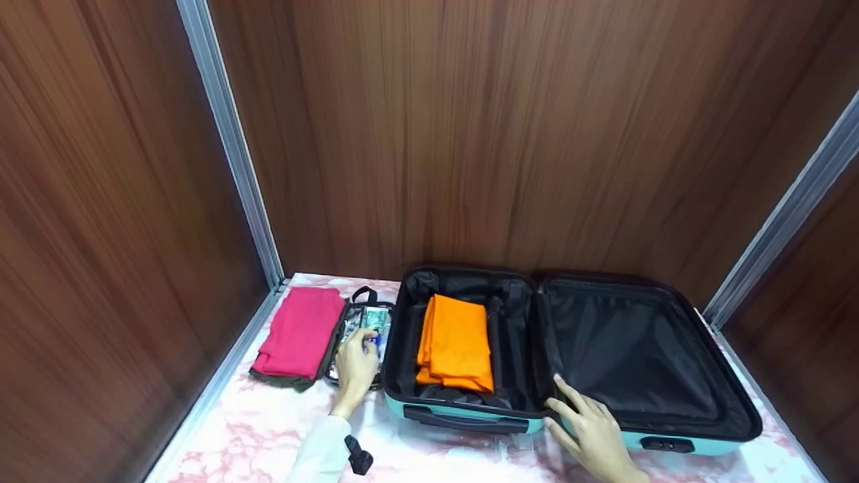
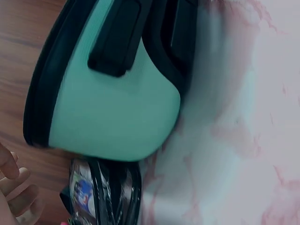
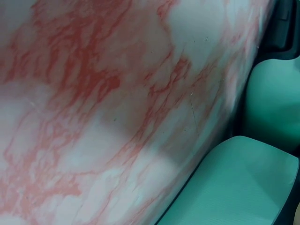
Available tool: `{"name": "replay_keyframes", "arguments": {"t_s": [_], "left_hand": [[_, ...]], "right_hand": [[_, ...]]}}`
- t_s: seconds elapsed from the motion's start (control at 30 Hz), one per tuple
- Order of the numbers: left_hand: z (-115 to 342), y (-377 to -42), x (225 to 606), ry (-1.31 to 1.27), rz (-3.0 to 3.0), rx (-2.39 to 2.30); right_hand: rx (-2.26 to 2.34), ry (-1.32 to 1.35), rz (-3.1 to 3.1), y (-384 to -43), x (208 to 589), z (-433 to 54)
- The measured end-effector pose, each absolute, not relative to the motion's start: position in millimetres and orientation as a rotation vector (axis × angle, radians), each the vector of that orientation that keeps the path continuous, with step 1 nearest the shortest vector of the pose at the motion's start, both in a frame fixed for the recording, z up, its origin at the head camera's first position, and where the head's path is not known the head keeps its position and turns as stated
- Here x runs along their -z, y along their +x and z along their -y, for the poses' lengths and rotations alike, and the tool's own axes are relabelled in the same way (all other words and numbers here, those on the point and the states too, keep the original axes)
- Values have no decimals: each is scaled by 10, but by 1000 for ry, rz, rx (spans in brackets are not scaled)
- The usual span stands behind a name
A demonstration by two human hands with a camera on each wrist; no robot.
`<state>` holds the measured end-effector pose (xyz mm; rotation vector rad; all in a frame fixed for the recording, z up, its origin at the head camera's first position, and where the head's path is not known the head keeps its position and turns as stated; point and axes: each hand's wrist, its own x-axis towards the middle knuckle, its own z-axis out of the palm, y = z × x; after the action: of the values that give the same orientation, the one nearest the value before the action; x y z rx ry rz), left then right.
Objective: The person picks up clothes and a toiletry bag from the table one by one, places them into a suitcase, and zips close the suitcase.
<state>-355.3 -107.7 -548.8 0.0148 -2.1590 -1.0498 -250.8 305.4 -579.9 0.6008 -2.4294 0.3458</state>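
Observation:
A mint-green suitcase [image 1: 463, 424] lies spread out with its black lining showing, and a folded orange garment [image 1: 460, 342] sits in its left half. Just left of the case is a clear pouch [image 1: 376, 315] with black trim and small packets inside. My left hand [image 1: 358, 362] is over this pouch; in the left wrist view its loosely bent fingers [image 2: 22, 199] appear beside the pouch [image 2: 101, 192] with nothing between them. At the front of the hinge between the suitcase halves, my right hand [image 1: 594, 429] has its fingers spread, fingertips right at the rim.
Left of the pouch, a folded pink garment [image 1: 302, 332] lies on top of a dark green one [image 1: 285, 382]. All stand on a pink-and-white marbled table [image 1: 235, 443]. Brown wood-grain panels [image 1: 470, 134] rise behind and on both sides.

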Motion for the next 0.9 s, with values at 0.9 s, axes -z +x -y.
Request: {"name": "replay_keyframes", "arguments": {"t_s": [0.9], "left_hand": [[1545, -3489, 5698, 429, 2261, 1256]], "right_hand": [[-334, 597, 2410, -2496, 5802, -3055]]}}
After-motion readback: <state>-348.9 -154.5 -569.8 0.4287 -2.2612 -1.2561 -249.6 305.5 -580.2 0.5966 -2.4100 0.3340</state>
